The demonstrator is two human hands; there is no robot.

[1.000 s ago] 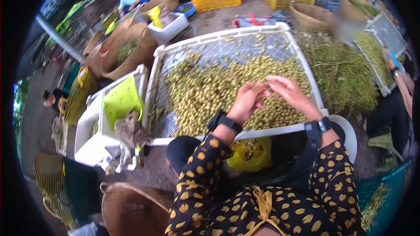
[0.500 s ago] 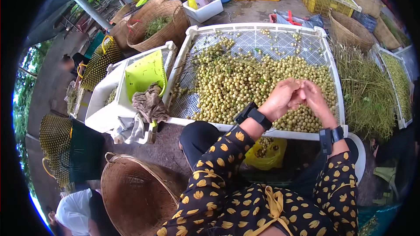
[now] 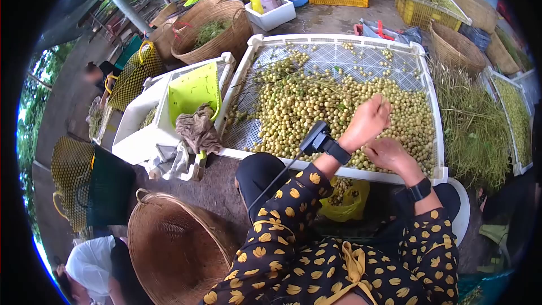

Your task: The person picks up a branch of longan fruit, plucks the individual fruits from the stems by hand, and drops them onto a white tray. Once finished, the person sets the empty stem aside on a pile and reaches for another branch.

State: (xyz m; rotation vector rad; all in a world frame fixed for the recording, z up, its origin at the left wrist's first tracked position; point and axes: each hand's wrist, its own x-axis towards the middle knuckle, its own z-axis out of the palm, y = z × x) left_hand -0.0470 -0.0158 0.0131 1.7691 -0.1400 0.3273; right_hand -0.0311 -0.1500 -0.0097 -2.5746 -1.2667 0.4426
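Note:
A white mesh tray (image 3: 339, 37) in front of me holds a heap of small round yellow-green fruits (image 3: 305, 101), with thin stems and leaves among them at the left. My left hand (image 3: 370, 120) is above the right half of the heap, its fingers curled together. Whatever is between those fingertips is too small to make out. Closer to me, my right hand (image 3: 390, 155) hangs low over the fruits near the front rim. Its fingers are bent and pointing down, partly hidden, and I cannot make out anything in them. The two hands are apart.
Left of the tray are a yellow-green scoop (image 3: 195, 90) and a brown cloth (image 3: 197, 129). A wicker basket (image 3: 175, 243) stands beside my left leg. Cut stems (image 3: 468, 118) are piled at the right. A yellow bag (image 3: 347, 200) hangs below the tray. Another person (image 3: 93, 265) bends at lower left.
My hands were together over the heap and have separated. The left moved slightly up; the right dropped towards the front rim. The whole view shifted slightly.

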